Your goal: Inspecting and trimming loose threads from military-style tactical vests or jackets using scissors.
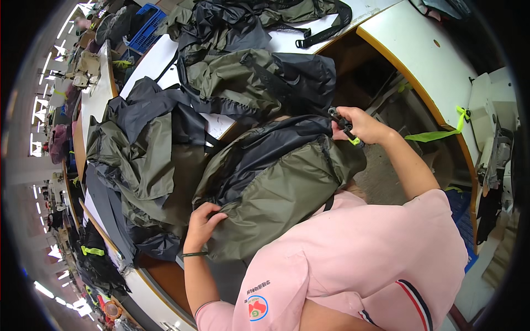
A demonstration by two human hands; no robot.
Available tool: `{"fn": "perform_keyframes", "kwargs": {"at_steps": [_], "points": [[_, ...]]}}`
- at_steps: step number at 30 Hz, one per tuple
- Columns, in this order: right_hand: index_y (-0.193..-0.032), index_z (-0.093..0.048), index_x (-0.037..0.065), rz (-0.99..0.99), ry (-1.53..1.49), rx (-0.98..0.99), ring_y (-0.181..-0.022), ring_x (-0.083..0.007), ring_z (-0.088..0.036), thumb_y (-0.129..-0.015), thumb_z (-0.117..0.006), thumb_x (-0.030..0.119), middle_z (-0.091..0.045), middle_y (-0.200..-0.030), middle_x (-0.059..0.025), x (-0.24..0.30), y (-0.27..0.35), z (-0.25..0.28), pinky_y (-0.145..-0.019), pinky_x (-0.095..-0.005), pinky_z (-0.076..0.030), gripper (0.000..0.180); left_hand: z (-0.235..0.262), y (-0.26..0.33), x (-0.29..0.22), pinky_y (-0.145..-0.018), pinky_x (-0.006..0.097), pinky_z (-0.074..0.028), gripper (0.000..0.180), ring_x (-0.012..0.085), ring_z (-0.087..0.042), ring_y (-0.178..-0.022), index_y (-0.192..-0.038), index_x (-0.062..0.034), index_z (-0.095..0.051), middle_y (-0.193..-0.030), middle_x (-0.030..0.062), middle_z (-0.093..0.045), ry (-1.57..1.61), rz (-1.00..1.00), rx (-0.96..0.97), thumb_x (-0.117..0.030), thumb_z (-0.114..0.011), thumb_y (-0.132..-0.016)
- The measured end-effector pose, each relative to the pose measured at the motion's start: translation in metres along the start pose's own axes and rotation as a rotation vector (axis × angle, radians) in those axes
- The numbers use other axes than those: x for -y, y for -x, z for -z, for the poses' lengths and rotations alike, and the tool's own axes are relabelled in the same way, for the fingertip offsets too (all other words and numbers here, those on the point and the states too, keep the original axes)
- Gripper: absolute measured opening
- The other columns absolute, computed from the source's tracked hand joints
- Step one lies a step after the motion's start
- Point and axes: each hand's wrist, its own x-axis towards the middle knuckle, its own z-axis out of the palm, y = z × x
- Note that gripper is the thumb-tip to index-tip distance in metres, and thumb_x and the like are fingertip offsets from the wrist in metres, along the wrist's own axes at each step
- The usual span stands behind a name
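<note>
Across my lap lies an olive and black nylon bag piece (276, 193), its thin fabric creased and bulging. My left hand (203, 223) pinches its near left edge between thumb and fingers. At its far right corner, my right hand (361, 126) is closed around a small black tool with a yellow-green end (348, 131); its exact kind is hard to make out. Beyond it rests another olive and black bag piece (237, 83) with dark webbing. More olive fabric (146, 160) drapes over the table on the left, next to my left hand.
A white table (138, 77) carries piled fabric and a black strap with a buckle (317, 38). At right stands another white tabletop (408, 49) with a wooden edge, a machine (494, 127) and a yellow-green ribbon (439, 134). A blue crate (146, 27) sits far left.
</note>
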Motion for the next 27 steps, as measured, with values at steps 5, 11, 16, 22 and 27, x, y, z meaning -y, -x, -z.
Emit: {"fn": "perform_keyframes", "kwargs": {"at_steps": [5,11,16,22,27], "points": [[-0.096,-0.055,0.002,0.006,-0.135,-0.033,-0.092,-0.0093,-0.057,-0.079,-0.078,0.008,-0.063,-0.095,-0.0041,0.021,-0.001,-0.005,-0.082,-0.0264,-0.047,0.029,0.021,0.024,0.004,-0.070,0.026,-0.042,0.019,0.0160,-0.053,-0.076,-0.082,0.0020,-0.057,-0.080,0.0046,-0.055,0.156,-0.014,-0.041,-0.002,-0.074,-0.075],[-0.102,-0.056,0.001,0.141,-0.026,0.127,-0.093,-0.0101,-0.055,-0.079,-0.078,0.008,-0.064,-0.111,-0.0052,0.001,-0.025,-0.020,-0.088,-0.0262,-0.046,0.033,0.027,0.040,-0.017,-0.072,0.026,-0.042,0.020,0.0167,-0.054,-0.080,-0.079,0.0020,-0.056,-0.086,0.0071,-0.058,0.247,-0.124,-0.100,0.003,-0.074,-0.071],[-0.094,-0.055,0.002,0.082,0.019,0.176,-0.082,-0.0082,-0.053,-0.079,-0.079,0.011,-0.059,-0.088,-0.0009,0.010,-0.026,-0.020,-0.076,-0.0254,-0.046,0.030,0.034,0.064,-0.016,-0.073,0.026,-0.042,0.019,0.0151,-0.054,-0.082,-0.080,0.0013,-0.056,-0.088,0.0063,-0.059,0.338,-0.019,-0.141,0.002,-0.074,-0.072],[-0.087,-0.053,0.003,0.045,0.073,0.242,-0.076,-0.0075,-0.052,-0.073,-0.085,0.013,-0.057,-0.083,-0.0005,0.046,-0.012,-0.016,-0.071,-0.0245,-0.045,0.036,0.035,0.033,-0.022,-0.075,0.032,-0.047,0.019,0.0239,-0.059,-0.083,-0.088,-0.0004,-0.058,-0.090,0.0094,-0.061,-0.228,0.082,-0.177,-0.006,-0.072,-0.078],[-0.088,-0.055,0.001,-0.020,-0.001,0.171,-0.076,-0.0089,-0.054,-0.069,-0.086,0.015,-0.060,-0.081,-0.0029,0.042,0.003,-0.009,-0.069,-0.0273,-0.045,0.039,-0.044,-0.052,-0.129,-0.080,0.036,-0.048,0.021,0.0301,-0.059,-0.091,-0.097,-0.0025,-0.063,-0.094,0.0124,-0.061,-0.007,-0.461,-0.142,-0.010,-0.072,-0.079]]}}
